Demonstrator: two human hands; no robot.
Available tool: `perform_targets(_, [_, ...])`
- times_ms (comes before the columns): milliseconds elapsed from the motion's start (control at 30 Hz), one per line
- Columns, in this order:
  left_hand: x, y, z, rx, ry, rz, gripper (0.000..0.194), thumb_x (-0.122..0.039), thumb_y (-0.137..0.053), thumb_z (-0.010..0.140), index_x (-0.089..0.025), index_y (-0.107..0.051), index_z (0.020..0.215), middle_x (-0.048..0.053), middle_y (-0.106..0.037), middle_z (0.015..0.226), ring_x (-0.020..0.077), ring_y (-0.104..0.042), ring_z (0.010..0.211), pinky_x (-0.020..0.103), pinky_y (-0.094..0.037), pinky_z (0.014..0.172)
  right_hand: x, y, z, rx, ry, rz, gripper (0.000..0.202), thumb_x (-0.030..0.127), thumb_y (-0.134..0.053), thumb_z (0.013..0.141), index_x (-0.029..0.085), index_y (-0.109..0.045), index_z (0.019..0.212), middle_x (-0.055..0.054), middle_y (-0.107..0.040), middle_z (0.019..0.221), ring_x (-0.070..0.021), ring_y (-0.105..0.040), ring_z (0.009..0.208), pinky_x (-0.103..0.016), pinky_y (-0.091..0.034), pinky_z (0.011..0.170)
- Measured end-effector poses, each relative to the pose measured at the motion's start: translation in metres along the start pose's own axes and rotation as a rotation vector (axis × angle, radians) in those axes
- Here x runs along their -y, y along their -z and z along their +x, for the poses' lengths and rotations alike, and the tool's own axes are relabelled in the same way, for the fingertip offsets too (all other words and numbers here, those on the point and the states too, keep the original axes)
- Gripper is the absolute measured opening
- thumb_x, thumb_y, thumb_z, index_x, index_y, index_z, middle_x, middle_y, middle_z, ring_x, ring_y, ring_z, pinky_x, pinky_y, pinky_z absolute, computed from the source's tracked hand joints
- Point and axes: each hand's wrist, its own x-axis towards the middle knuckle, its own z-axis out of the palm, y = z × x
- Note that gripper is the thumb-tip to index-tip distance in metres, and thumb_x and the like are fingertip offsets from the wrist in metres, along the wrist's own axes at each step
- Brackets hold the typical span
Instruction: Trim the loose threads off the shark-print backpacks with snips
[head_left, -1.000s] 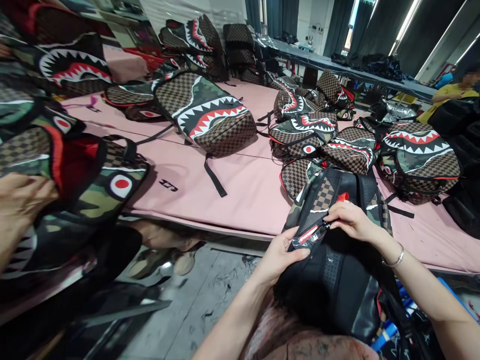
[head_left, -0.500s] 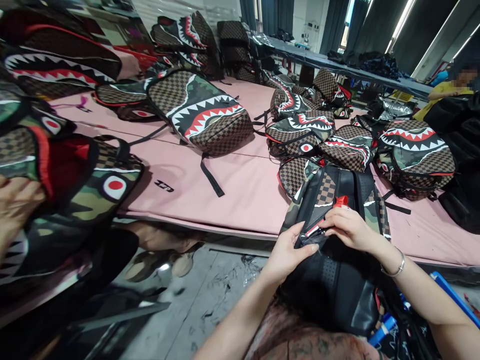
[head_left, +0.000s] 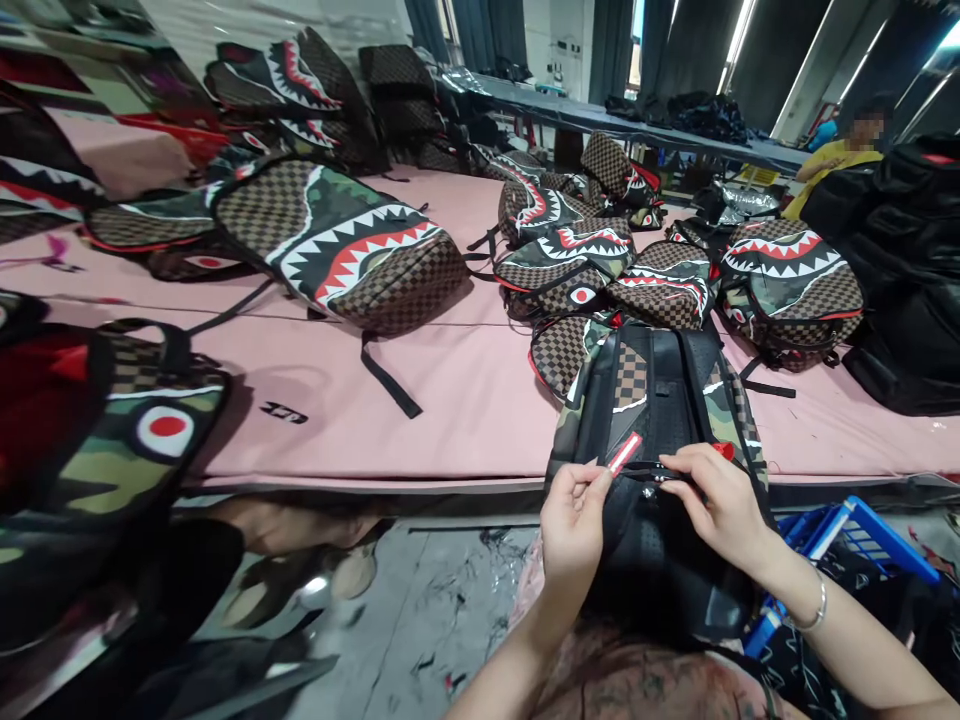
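Farther apart now, my left hand (head_left: pixel 574 515) pinches a red-white strip (head_left: pixel 625 454), my right hand (head_left: pixel 718 492) a black piece (head_left: pixel 643 472); the desk (head_left: pixel 315 450) likely steadies the backpack (head_left: pixel 643 555).

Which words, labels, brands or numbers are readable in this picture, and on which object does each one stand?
No text can be read for certain.
Red-and-white strip in the left hand: too small and blurred.
Black-and-white piece on the pink tabletop: marks unclear.
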Motion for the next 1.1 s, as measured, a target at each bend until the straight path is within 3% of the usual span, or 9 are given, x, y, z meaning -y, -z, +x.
perform_targets(300, [0.003,-0.003,0.001,-0.006,-0.004,0.026,0.02,-0.035,-0.061,0.071,-0.016,-0.056,0.067,-0.003,-0.053,0.058,0.0083,-0.048,0.054,0.019,-0.038,0.054,0.017,-0.007,-0.014,-0.074,-0.08,-0.056,0.02,0.021,-0.05,0.085,0.017,-0.056,0.104,-0.007,-0.062,0.088,-0.0173,-0.06,0.084,-0.029,-0.052,0.073])
perform_targets(567, [0.009,-0.001,-0.001,-0.006,-0.048,0.074,0.023,-0.038,-0.061,0.072,-0.016,-0.056,0.069,-0.002,-0.057,0.066,0.0107,-0.052,0.062,0.021,-0.041,0.06,0.034,-0.025,-0.015,-0.1,-0.15,-0.181,0.021,0.023,-0.046,0.087,0.016,-0.058,0.103,-0.01,-0.062,0.088,-0.0179,-0.061,0.08,-0.028,-0.049,0.071])
perform_targets(700, [0.008,0.004,0.002,-0.067,0.006,-0.081,0.025,-0.04,-0.063,0.071,-0.016,-0.054,0.069,-0.002,-0.06,0.067,0.0097,-0.053,0.062,0.021,-0.042,0.062,0.028,-0.028,-0.011,-0.16,-0.218,0.106,0.016,0.024,-0.046,0.087,0.017,-0.059,0.094,-0.007,-0.062,0.085,-0.0163,-0.059,0.077,-0.027,-0.048,0.068])
perform_targets(800, [0.004,0.009,0.006,-0.048,0.138,-0.336,0.033,-0.044,-0.06,0.073,-0.016,-0.046,0.062,0.005,-0.067,0.081,0.0137,-0.06,0.074,0.027,-0.046,0.07,0.017,-0.032,-0.006,-0.27,-0.491,0.445,0.02,0.033,-0.049,0.084,0.018,-0.056,0.095,-0.004,-0.06,0.081,-0.0127,-0.055,0.066,-0.024,-0.045,0.057])
perform_targets(867, [0.005,0.013,0.009,-0.023,0.177,-0.405,0.038,-0.046,-0.058,0.074,-0.016,-0.042,0.057,0.008,-0.068,0.088,0.0165,-0.061,0.081,0.032,-0.047,0.076,0.01,-0.039,-0.002,-0.278,-0.701,0.679,0.029,0.042,-0.051,0.08,0.018,-0.053,0.096,0.001,-0.054,0.068,-0.0098,-0.047,0.052,-0.022,-0.039,0.047])
perform_targets(967, [0.013,0.023,0.011,0.015,0.169,-0.296,0.034,-0.042,-0.061,0.073,-0.015,-0.048,0.057,0.011,-0.067,0.096,0.0188,-0.061,0.089,0.034,-0.046,0.082,0.006,-0.055,0.004,-0.091,-0.899,0.992,0.036,0.051,-0.056,0.071,0.016,-0.051,0.08,0.009,-0.036,0.05,-0.0052,-0.028,0.039,-0.019,-0.022,0.037])
perform_targets(1033, [0.018,0.032,0.011,0.013,0.076,-0.118,0.022,-0.036,-0.065,0.071,-0.015,-0.059,0.076,0.01,-0.061,0.112,0.0193,-0.058,0.1,0.033,-0.043,0.088,0.008,-0.064,0.008,-0.023,-0.934,1.08,0.039,0.053,-0.06,0.066,0.016,-0.048,0.069,0.01,-0.03,0.048,-0.0037,-0.022,0.038,-0.019,-0.016,0.037])
perform_targets(1100, [0.02,0.042,0.012,-0.044,-0.113,0.115,0.032,-0.031,-0.066,0.071,-0.021,-0.061,0.101,0.007,-0.052,0.125,0.0182,-0.053,0.107,0.03,-0.04,0.092,0.011,-0.071,0.012,-0.049,-0.929,1.083,0.04,0.053,-0.063,0.062,0.016,-0.048,0.064,0.01,-0.031,0.048,-0.0036,-0.023,0.04,-0.019,-0.017,0.039])
